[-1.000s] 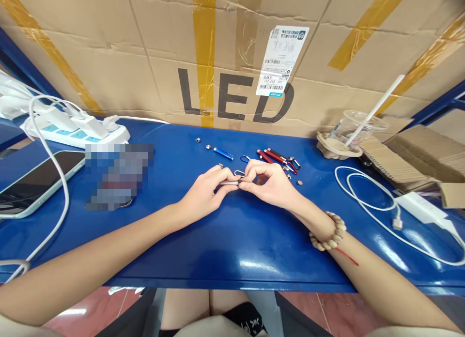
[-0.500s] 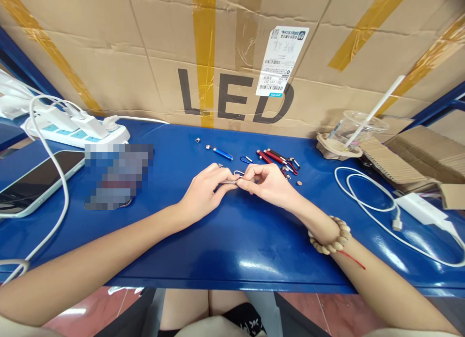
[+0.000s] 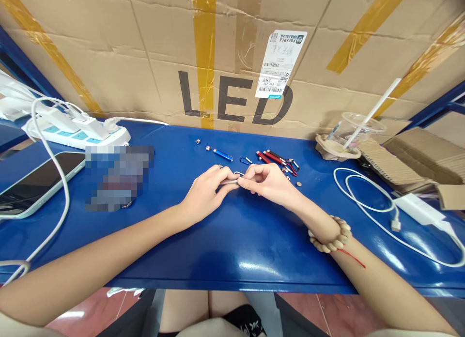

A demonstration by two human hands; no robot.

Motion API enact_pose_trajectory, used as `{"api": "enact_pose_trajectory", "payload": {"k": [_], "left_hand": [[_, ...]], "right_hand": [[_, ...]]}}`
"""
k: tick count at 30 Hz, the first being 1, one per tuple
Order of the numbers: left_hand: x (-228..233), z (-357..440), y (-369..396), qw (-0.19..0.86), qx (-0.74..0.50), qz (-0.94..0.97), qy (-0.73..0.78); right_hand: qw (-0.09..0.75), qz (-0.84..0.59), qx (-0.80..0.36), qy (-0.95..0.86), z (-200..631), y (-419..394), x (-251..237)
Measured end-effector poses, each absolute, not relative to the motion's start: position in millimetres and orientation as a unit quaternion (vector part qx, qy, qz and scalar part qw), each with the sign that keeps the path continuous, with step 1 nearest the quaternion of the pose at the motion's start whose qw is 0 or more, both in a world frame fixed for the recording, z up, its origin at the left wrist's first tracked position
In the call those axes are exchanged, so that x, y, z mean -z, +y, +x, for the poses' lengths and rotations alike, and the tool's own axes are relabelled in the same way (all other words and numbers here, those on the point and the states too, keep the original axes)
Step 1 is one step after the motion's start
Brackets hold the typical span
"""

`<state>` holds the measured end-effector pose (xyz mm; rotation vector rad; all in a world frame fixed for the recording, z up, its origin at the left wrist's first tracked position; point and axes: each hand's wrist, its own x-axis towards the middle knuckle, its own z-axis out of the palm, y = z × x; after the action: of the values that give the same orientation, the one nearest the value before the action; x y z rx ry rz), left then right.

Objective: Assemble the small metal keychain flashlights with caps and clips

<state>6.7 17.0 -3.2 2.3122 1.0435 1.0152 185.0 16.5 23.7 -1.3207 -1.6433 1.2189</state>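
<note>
Above the blue table (image 3: 236, 240), my left hand (image 3: 206, 189) is closed, pinching a slim silver tube (image 3: 229, 182) between thumb and fingers. My right hand (image 3: 265, 184) meets it, with thumb and index finger closed on the tube's right end. A pale loop (image 3: 239, 173) shows just behind the fingertips; whether it joins the tube is hidden. Just beyond my hands lie a blue metal tube (image 3: 223, 155), a blue carabiner clip (image 3: 246, 160), and several red and black tubes (image 3: 272, 157) with clips. Small silver button cells (image 3: 208, 148) are scattered near them.
At the left are a white power strip (image 3: 98, 136), a phone (image 3: 39, 182) and a blurred-out item (image 3: 119, 179). To the right stand a plastic cup (image 3: 358, 129) with a straw, a white cable (image 3: 363, 208) and an open cardboard box (image 3: 425, 153). A large carton (image 3: 145, 51) backs the table.
My hands hold nearly the same pose on the silver tube. The view has shifted very slightly.
</note>
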Motion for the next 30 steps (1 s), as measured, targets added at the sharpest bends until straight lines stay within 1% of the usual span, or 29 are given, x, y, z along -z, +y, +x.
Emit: {"api": "enact_pose_trajectory", "payload": {"k": [5, 8, 11, 14, 17, 19, 23, 25, 30], "left_hand": [[3.7, 7.3, 17.8, 0.249, -0.366, 0.811, 0.382], [3.4, 7.2, 18.3, 0.238, -0.354, 0.817, 0.387], [2.9, 7.5, 18.3, 0.222, -0.352, 0.818, 0.396], [1.8, 8.3, 17.8, 0.210, -0.353, 0.817, 0.404], [0.2, 8.8, 17.7, 0.203, -0.355, 0.818, 0.405], [-0.6, 8.9, 18.1, 0.204, -0.349, 0.819, 0.407], [-1.4, 8.8, 19.1, 0.208, -0.338, 0.825, 0.403], [-1.4, 8.6, 19.2, 0.217, -0.334, 0.829, 0.393], [-1.2, 7.9, 19.0, 0.241, -0.309, 0.829, 0.400]], "right_hand": [[0.365, -0.499, -0.472, -0.628, 184.8, 16.8, -24.8], [0.371, -0.494, -0.473, -0.628, 185.4, 17.1, -25.0], [0.358, -0.496, -0.458, -0.645, 186.9, 18.2, -23.5], [0.375, -0.489, -0.399, -0.679, 188.4, 19.9, -20.6], [0.432, -0.467, -0.312, -0.706, 190.0, 21.5, -18.0], [0.455, -0.435, -0.269, -0.729, 191.5, 22.3, -17.4], [0.451, -0.372, -0.198, -0.787, 195.6, 23.0, -19.8], [0.446, -0.353, -0.181, -0.802, 197.2, 23.3, -21.6], [0.433, -0.333, -0.197, -0.814, 199.3, 24.2, -22.2]]}}
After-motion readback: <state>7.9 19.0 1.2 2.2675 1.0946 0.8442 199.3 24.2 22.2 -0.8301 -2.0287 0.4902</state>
